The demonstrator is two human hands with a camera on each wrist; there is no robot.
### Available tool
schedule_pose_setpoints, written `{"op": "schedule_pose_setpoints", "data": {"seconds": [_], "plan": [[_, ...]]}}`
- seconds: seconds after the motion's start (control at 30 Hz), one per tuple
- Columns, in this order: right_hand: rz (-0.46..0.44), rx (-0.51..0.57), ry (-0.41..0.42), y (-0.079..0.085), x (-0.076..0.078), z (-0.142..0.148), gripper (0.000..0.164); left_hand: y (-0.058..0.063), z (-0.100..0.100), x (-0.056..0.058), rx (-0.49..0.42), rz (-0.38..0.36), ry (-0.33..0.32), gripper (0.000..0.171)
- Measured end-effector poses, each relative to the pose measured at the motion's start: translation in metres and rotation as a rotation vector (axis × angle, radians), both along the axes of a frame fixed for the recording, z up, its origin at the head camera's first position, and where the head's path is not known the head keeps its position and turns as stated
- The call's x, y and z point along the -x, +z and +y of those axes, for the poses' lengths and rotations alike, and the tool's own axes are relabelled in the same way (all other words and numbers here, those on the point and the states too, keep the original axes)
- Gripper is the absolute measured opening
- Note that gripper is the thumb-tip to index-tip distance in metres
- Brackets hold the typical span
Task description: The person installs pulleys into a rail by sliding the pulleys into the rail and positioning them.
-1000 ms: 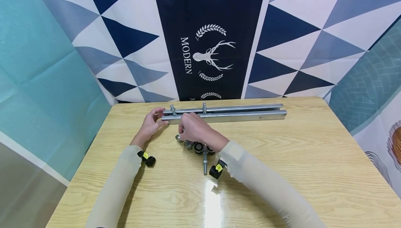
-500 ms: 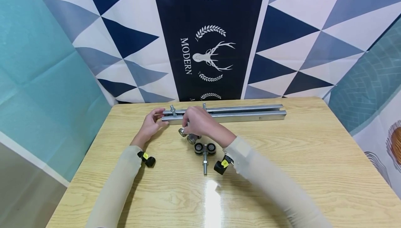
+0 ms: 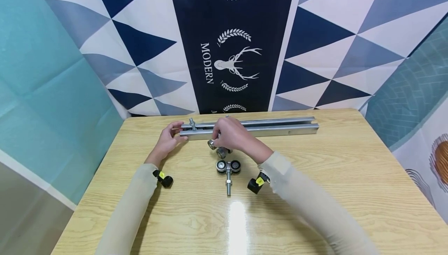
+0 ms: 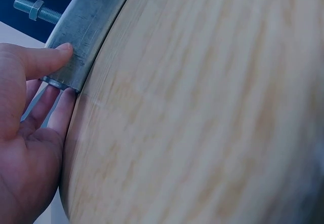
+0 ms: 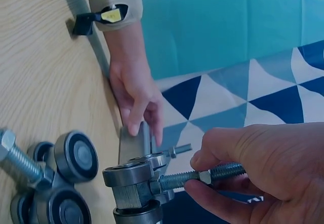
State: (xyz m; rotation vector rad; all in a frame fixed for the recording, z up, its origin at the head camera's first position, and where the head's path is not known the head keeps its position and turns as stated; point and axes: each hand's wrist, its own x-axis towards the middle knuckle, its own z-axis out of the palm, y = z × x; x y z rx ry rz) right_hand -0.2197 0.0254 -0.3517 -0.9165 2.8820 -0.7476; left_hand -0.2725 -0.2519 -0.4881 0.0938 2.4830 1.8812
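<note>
A long metal channel rail (image 3: 283, 131) lies across the back of the table. My left hand (image 3: 166, 141) grips its left end, with the thumb (image 4: 55, 59) on one face and the fingers at the open end. A threaded bolt (image 3: 192, 123) sticks up from the rail's slot near that hand. My right hand (image 3: 231, 133) pinches the threaded bolt of a wheeled trolley roller (image 5: 132, 191) and holds it up in front of the rail, wheels pointing left. Another trolley roller (image 3: 228, 167) lies on the table below it, bolt toward me.
The wooden table (image 3: 315, 185) ends at a patterned cloth backdrop (image 3: 140, 52) behind the rail. A teal cloth (image 3: 52, 72) hangs on the left. A second bolt tip (image 3: 227, 116) in the rail is mostly hidden behind my right hand.
My right hand has moved right and toward the rail with its trolley roller, uncovering the trolley roller on the table. My left hand stays at the rail's end.
</note>
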Motion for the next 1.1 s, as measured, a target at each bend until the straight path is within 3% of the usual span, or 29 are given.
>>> {"op": "schedule_pose_setpoints", "data": {"seconds": [1.1], "plan": [[-0.015, -0.065, -0.113, -0.004, 0.009, 0.08, 0.009, 0.001, 0.002, -0.002, -0.012, 0.005, -0.005, 0.065]]}}
